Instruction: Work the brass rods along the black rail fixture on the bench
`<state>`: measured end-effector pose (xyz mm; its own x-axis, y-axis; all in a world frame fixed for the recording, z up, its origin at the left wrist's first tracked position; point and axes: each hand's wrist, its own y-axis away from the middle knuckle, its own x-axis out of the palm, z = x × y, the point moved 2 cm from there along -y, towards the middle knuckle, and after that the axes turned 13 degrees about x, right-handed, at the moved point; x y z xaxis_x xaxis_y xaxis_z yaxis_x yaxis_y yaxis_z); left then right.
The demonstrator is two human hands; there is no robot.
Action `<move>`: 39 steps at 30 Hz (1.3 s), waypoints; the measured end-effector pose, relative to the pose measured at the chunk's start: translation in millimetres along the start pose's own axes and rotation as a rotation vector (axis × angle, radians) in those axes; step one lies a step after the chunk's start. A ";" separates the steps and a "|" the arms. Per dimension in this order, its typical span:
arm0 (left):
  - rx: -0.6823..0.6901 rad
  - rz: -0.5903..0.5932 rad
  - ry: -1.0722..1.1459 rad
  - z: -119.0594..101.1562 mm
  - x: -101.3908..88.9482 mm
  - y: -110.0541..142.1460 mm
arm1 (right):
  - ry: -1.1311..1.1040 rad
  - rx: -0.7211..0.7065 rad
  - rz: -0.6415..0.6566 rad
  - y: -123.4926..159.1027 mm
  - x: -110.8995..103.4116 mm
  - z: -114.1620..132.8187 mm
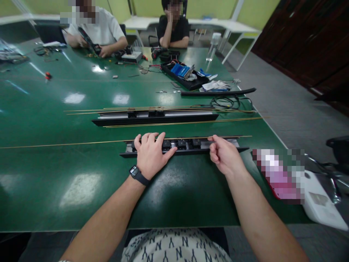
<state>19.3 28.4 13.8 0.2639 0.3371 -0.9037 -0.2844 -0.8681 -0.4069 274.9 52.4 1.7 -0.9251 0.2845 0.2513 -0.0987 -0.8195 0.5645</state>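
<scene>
A long black channel with a silvery inside lies crosswise on the table in front of me. Several black blocks sit in it in a row. My left hand, a watch on its wrist, rests over the channel's left part with fingers spread, hiding some blocks. Along the far side of the channel runs a thin brass-coloured rod, reaching far out to the left. Near the channel's right end, my right hand is closed in a pinch on the rod, its thumb and forefinger at the far edge.
A second black channel lies beyond, with thin rods beside it. Farther back are a dark strip, coiled cable, a black tray and a bottle. Two people sit opposite; one holds a power tool.
</scene>
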 end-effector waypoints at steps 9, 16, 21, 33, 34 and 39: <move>0.000 -0.008 -0.007 -0.5 -0.4 0.8 | 0.035 -0.011 0.033 -0.2 -1.6 0.4; 0.000 0.000 -0.013 -0.8 0.7 0.1 | 0.008 -0.011 0.018 -1.1 -0.9 -0.5; 0.000 0.003 -0.021 -0.7 0.3 -0.1 | 0.035 -0.020 0.019 -0.5 -1.0 -0.4; -0.009 0.000 0.004 -0.8 0.5 0.7 | 0.043 -0.017 0.018 0.8 0.0 0.4; -0.011 0.001 0.009 -1.0 0.3 0.5 | 0.033 -0.018 0.018 0.7 -0.1 0.1; -0.018 0.011 0.017 -0.7 0.2 0.3 | 0.038 -0.014 0.032 -1.5 -3.0 -1.4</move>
<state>19.9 28.0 13.5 0.2762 0.3211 -0.9059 -0.2712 -0.8782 -0.3940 277.3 52.1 -1.0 -0.9412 0.2393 0.2383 -0.0740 -0.8345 0.5460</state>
